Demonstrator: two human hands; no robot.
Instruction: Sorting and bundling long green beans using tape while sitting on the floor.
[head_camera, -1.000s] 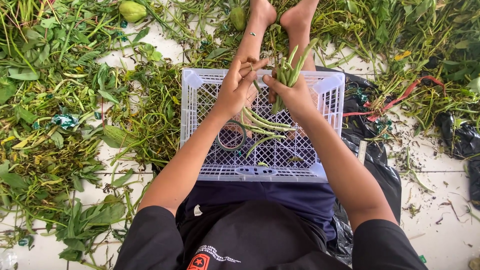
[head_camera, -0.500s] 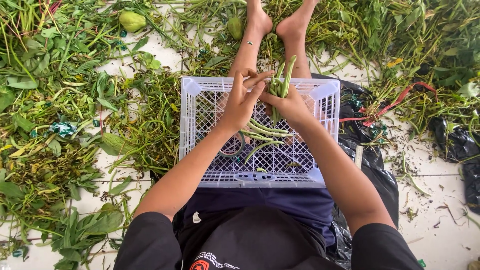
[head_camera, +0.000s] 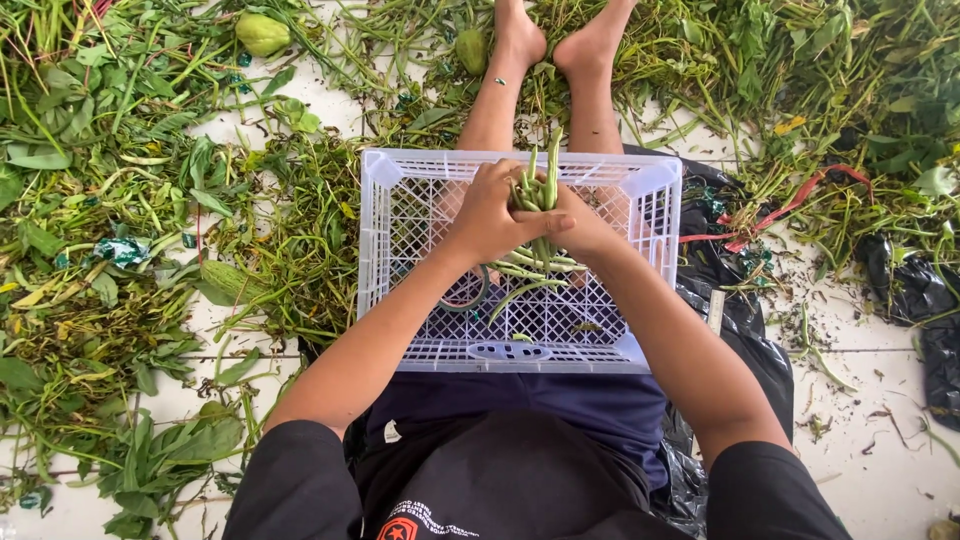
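Crate (head_camera: 400, 260) interior mostly open below the hands, just a few beans (head_camera: 535, 270) and a tape ring (head_camera: 465, 292) on its floor. Crate walls block the sides. Greens (head_camera: 120, 230) crowd the left, legs (head_camera: 495, 110) beyond the far rim, black bags (head_camera: 735, 310) on the right. Bare tile (head_camera: 860, 400) front-right.

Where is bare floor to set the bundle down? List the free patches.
Bare white floor lies at lower right, between the black plastic sheet and the frame edge, lightly littered. A smaller strip sits above the crate at upper left. The left side and top are crowded with green stalks and leaves.
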